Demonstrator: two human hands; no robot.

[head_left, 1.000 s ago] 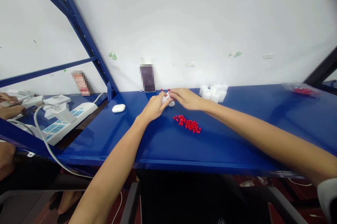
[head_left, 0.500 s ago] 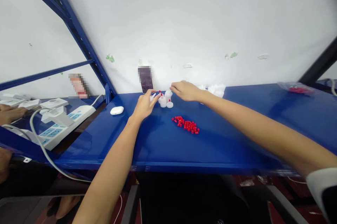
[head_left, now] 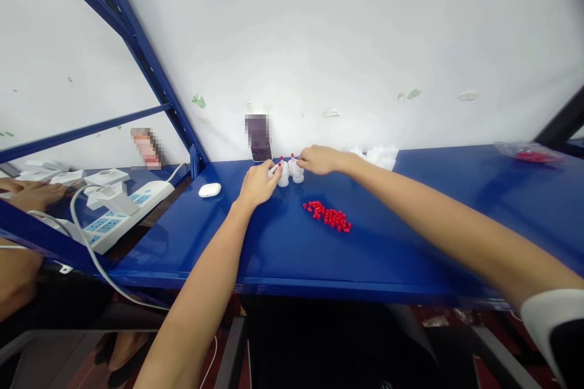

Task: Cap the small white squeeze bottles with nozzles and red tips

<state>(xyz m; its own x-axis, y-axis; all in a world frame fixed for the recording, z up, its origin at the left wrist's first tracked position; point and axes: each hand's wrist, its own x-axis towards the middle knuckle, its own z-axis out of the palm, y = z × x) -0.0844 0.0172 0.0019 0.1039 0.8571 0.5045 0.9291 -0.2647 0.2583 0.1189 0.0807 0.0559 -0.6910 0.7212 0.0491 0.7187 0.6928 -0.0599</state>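
White, matte wall (head_left: 347,42) with flaking scars rises behind a smooth, glossy blue tabletop (head_left: 283,249), and a blue metal frame (head_left: 150,66) slants across the upper left. Taking the middle of the view as the centre of the clock, a pair of round-shouldered white bottles (head_left: 283,175) with slim red tips stands upright right at that centre.

The left hand (head_left: 258,185) is just to their nine o'clock side, its fingers clamped on a small white piece (head_left: 272,171), pale and smooth, with a red end. From the three o'clock side the right hand (head_left: 318,159) reaches in, fingers bent and drawn together at the upper edge of the right-hand bottle; whether they grip anything there cannot be told.

Between four and five o'clock lies a loose scatter of red caps (head_left: 335,218), short plastic cylinders. Toward three o'clock, near the wall, is a cluster of translucent white containers (head_left: 382,156), partly hidden by the right forearm; much farther out that way rests a crinkled clear bag (head_left: 529,153) with red pieces inside.

At ten o'clock a phone (head_left: 261,150) leans on the wall. Toward nine o'clock sits a rounded, glossy white case (head_left: 210,190); beyond it, between eight and nine, lies a long white power strip (head_left: 132,212) with blue socket faces. Another person's hand (head_left: 43,193) is at the far nine o'clock edge.
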